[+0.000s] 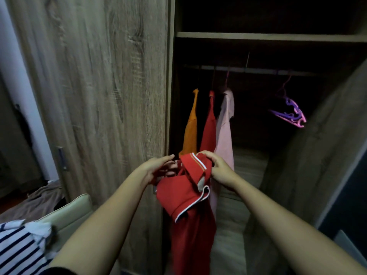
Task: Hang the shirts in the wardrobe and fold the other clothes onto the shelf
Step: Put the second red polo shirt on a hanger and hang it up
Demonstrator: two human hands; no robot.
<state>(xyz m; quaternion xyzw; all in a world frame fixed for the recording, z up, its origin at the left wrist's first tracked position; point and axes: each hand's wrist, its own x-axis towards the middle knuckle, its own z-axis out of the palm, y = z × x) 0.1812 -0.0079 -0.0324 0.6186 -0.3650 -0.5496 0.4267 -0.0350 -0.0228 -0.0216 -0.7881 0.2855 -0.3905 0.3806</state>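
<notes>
The wardrobe (pixel 99 76) stands open, showing its rail (pixel 248 69). Below and in front of the rail hangs a red polo shirt (pixel 188 197). The right hand (pixel 218 167) pinches its white-trimmed collar. The left hand (pixel 158 169) reaches into the fabric; whether it grips cannot be told. An orange shirt (pixel 190 126), a red shirt (pixel 208 128) and a pink shirt (pixel 225 126) hang from the rail's left part, partly hidden behind the polo. Purple hangers (pixel 290 112) hang at its right.

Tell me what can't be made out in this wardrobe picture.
Head view:
- Hanger inside the red polo shirt: fabric hides any.
- Left hand: fingers slip behind the collar, grip unclear.
- Top shelf contents: too dark.
- Striped garment: cut off by the left edge.
</notes>
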